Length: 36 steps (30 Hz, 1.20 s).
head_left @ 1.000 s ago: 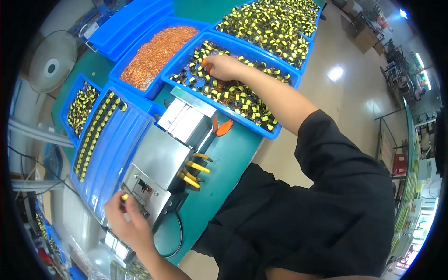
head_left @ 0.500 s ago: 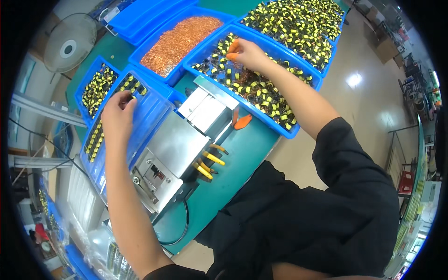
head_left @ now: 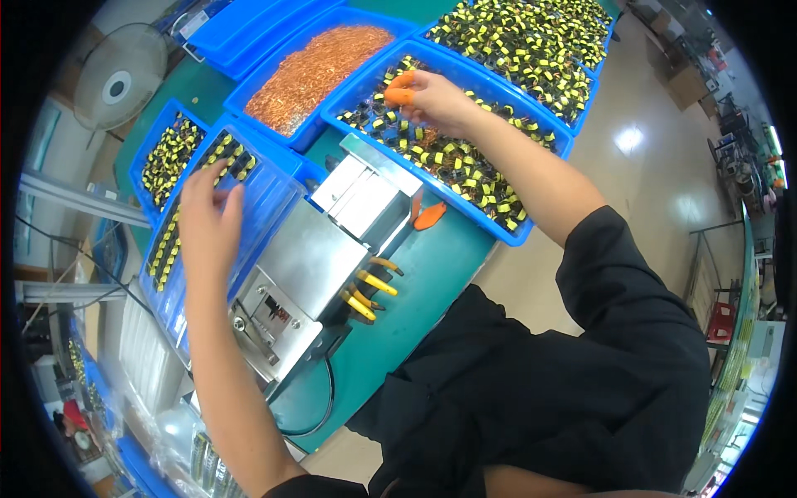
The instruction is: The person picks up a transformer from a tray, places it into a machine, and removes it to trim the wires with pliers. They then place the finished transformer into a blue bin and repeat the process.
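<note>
My left hand [head_left: 209, 217] is over a clear plastic tray [head_left: 274, 195] set in a blue bin. Its thumb stands apart from the fingers, which reach toward rows of small black coils wrapped in yellow tape [head_left: 241, 162]; no part shows between them. Orange covers sit on fingertips of my right hand [head_left: 436, 101], which is above a blue bin [head_left: 519, 236] of loose yellow-taped coils [head_left: 473, 178] with copper wire ends. Those fingertips are drawn together, and whatever is between them cannot be made out.
Between the bins and me stands a metal bench machine [head_left: 307, 257]. Yellow-handled pliers [head_left: 365, 295] and an orange piece [head_left: 430, 216] lie beside it on the green table [head_left: 415, 290]. Farther off are a bin of copper scraps [head_left: 320, 70], more coil bins [head_left: 531, 41] and a fan [head_left: 120, 87].
My left thumb and fingers have come apart, and the fingers now extend farther over the coil rows. My right hand has shifted slightly left and nearer within the bin.
</note>
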Tool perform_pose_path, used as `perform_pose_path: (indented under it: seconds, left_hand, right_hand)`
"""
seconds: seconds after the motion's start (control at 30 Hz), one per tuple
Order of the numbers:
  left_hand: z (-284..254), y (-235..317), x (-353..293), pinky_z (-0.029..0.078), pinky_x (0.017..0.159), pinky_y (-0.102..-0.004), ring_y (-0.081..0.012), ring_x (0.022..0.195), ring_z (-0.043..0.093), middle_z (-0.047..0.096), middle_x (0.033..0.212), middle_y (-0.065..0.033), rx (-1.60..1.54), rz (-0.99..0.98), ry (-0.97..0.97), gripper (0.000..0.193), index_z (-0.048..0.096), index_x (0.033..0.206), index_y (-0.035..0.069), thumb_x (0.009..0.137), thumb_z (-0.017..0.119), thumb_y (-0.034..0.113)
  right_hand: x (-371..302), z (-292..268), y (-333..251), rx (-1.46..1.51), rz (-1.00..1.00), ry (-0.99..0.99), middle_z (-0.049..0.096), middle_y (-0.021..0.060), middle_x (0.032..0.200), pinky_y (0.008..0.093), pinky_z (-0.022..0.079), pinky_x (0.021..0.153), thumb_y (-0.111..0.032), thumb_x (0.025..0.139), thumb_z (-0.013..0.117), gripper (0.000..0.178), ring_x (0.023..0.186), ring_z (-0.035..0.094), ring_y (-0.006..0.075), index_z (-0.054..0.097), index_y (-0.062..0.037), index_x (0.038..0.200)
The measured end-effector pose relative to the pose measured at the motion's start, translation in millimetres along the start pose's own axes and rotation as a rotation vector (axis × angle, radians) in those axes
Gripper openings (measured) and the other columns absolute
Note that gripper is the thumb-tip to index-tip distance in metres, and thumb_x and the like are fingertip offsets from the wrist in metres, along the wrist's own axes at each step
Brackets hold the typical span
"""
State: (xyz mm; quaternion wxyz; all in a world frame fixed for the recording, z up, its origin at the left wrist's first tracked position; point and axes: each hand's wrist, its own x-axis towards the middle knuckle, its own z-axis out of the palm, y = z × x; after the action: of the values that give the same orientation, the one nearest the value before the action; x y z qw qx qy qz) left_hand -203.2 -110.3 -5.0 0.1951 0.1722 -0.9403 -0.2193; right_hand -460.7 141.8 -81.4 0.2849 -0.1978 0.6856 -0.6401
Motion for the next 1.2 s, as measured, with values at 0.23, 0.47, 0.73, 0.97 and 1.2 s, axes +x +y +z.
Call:
perform_pose_path:
  seconds: [0.23, 0.47, 0.73, 0.97, 1.2]
  left_hand:
    - [-54, 17, -125, 0.043, 0.101, -0.0415, -0.0338, 0.118, 0.055, 0.056, 0.129, -0.0185, 0.222, 0.093, 0.159, 0.03, 0.062, 0.12, 0.0, 0.091, 0.06, 0.008]
    - [-46, -2, -187, 0.041, 0.1, -0.0426, -0.037, 0.114, 0.055, 0.059, 0.122, -0.0193, 0.238, -0.033, 0.26, 0.024, 0.065, 0.112, 0.001, 0.089, 0.062, 0.006]
    - [-39, -2, -185, 0.045, 0.094, -0.0414, -0.0335, 0.108, 0.058, 0.061, 0.118, -0.0155, 0.217, -0.087, 0.343, 0.022, 0.067, 0.108, 0.0, 0.088, 0.066, 0.01]
    - [-39, -1, -185, 0.047, 0.088, -0.041, -0.0321, 0.102, 0.058, 0.061, 0.114, -0.0147, 0.188, -0.085, 0.36, 0.02, 0.068, 0.105, 0.0, 0.087, 0.067, 0.01]
    - [-38, -2, -184, 0.047, 0.087, -0.0416, -0.0327, 0.101, 0.058, 0.061, 0.113, -0.0152, 0.181, -0.066, 0.378, 0.019, 0.067, 0.103, 0.0, 0.087, 0.067, 0.01]
  right_hand:
    - [-46, 13, -46, 0.273, -0.088, -0.161, 0.065, 0.0045, 0.1, 0.0254, 0.052, 0.084, -0.008, 0.089, 0.07, 0.034, 0.091, 0.064, 0.0133, 0.062, -0.0032, 0.122]
    - [-112, 95, -85, -0.189, -0.355, -0.479, 0.066, 0.0091, 0.113, 0.0293, 0.052, 0.091, -0.001, 0.091, 0.063, 0.035, 0.102, 0.065, 0.0166, 0.06, -0.0006, 0.125]
    - [-127, 192, -64, -0.699, -0.799, -0.655, 0.063, 0.0092, 0.092, 0.0353, 0.051, 0.078, -0.003, 0.084, 0.067, 0.02, 0.093, 0.062, 0.0275, 0.066, -0.0059, 0.103]
    - [-129, 212, -55, -0.931, -0.963, -0.648, 0.063, 0.0086, 0.086, 0.0408, 0.047, 0.082, -0.008, 0.082, 0.067, 0.017, 0.09, 0.06, 0.0297, 0.064, -0.0058, 0.099]
    - [-130, 228, -46, -0.704, -0.942, -0.663, 0.063, 0.0112, 0.085, 0.0418, 0.049, 0.082, -0.002, 0.079, 0.067, 0.016, 0.088, 0.06, 0.0331, 0.062, -0.0038, 0.094]
